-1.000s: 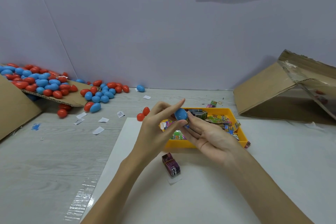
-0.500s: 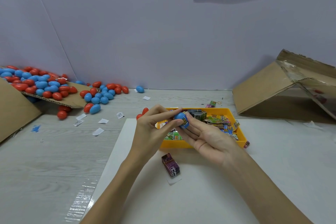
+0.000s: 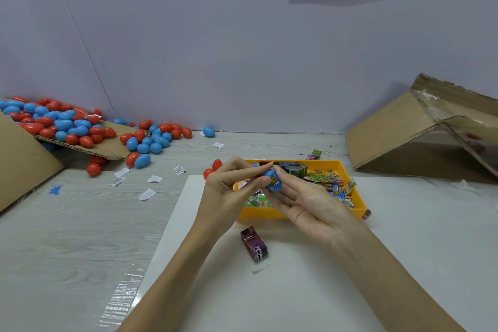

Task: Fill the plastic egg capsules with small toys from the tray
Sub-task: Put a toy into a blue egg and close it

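Egg capsule, blue | pinched between both hands' fingers above tray so spilled toys drop back | toy wedged at opening.

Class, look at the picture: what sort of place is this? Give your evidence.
Probably a small packing or assembly workstation: loose red and blue egg capsules heaped on cardboard, a yellow tray of small packaged toys, and bare partition walls.

Tray lies mid-table, egg pile far left, cardboard box right.
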A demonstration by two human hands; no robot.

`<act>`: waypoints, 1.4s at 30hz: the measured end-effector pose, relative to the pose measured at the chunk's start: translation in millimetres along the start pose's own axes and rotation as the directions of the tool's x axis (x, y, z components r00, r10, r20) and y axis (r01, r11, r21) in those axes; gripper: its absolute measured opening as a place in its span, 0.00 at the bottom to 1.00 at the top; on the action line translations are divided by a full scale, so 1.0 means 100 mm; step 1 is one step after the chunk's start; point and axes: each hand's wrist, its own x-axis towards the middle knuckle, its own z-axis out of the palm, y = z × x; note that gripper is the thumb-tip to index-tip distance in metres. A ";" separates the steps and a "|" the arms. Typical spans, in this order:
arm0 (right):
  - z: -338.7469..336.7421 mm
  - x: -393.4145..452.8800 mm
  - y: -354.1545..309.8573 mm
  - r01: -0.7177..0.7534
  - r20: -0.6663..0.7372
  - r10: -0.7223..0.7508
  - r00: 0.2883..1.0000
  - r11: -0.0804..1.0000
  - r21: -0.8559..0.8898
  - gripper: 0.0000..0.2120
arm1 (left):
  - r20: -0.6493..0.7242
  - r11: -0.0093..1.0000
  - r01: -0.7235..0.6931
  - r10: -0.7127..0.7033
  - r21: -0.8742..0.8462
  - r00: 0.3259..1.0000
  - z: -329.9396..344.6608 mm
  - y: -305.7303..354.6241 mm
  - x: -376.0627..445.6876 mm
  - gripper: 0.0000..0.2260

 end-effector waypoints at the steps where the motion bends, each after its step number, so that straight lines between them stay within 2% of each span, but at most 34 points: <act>1: 0.00 0.00 0.00 0.003 0.000 -0.003 1.000 1.000 0.001 0.14 | 0.000 1.000 -0.002 0.002 0.002 1.000 0.00 0.00 0.00 0.14; 6: 0.00 0.00 0.00 0.061 0.035 -0.059 0.998 0.996 -0.057 0.11 | -0.025 1.000 -0.010 0.010 0.000 1.000 0.03 0.02 -0.01 0.13; 9: -0.02 0.01 0.00 0.155 0.032 -0.152 0.988 0.980 -0.124 0.15 | -0.018 0.985 -0.082 0.086 0.149 0.996 0.08 0.00 -0.02 0.11; 11: -0.03 0.00 0.01 0.216 0.048 -0.211 0.976 0.943 -0.252 0.17 | -0.011 0.951 -0.136 0.144 0.279 0.989 0.08 -0.03 -0.04 0.11; 12: -0.03 -0.01 0.03 0.252 0.053 -0.251 0.967 0.891 -0.378 0.17 | -0.004 0.932 -0.160 0.171 0.326 0.985 0.08 -0.04 -0.04 0.13; 14: -0.02 -0.01 0.08 0.306 0.046 -0.364 0.930 0.700 -0.646 0.16 | 0.017 0.915 -0.188 0.195 0.356 0.981 0.08 -0.06 -0.05 0.17; 15: -0.02 0.00 0.11 0.320 0.040 -0.422 0.906 0.618 -0.718 0.14 | 0.034 0.907 -0.205 0.207 0.368 0.978 0.08 -0.06 -0.05 0.19; 16: -0.02 0.02 0.14 0.334 0.035 -0.462 0.886 0.584 -0.740 0.13 | 0.053 0.892 -0.230 0.228 0.389 0.972 0.09 -0.07 -0.05 0.21; 21: -0.04 0.04 0.20 0.350 0.011 -0.510 0.860 0.575 -0.740 0.17 | 0.113 0.813 -0.329 0.315 0.479 0.942 0.11 -0.09 -0.07 0.20; 24: -0.03 0.04 0.19 0.338 -0.023 -0.503 0.864 0.614 -0.713 0.20 | 0.087 0.793 -0.330 0.335 0.511 0.938 0.14 -0.08 -0.09 0.22; 32: -0.03 0.06 0.17 0.344 -0.067 -0.531 0.845 0.634 -0.693 0.19 | 0.004 0.740 -0.358 0.433 0.570 0.901 0.24 -0.04 -0.13 0.20; 37: -0.02 0.07 0.19 0.373 -0.079 -0.568 0.820 0.633 -0.678 0.19 | -0.040 0.744 -0.326 0.427 0.583 0.904 0.27 -0.03 -0.13 0.19; 42: -0.05 0.06 0.16 0.381 0.002 -0.512 0.859 0.635 -0.672 0.16 | -0.096 0.817 -0.238 0.335 0.525 0.937 0.25 -0.03 -0.13 0.18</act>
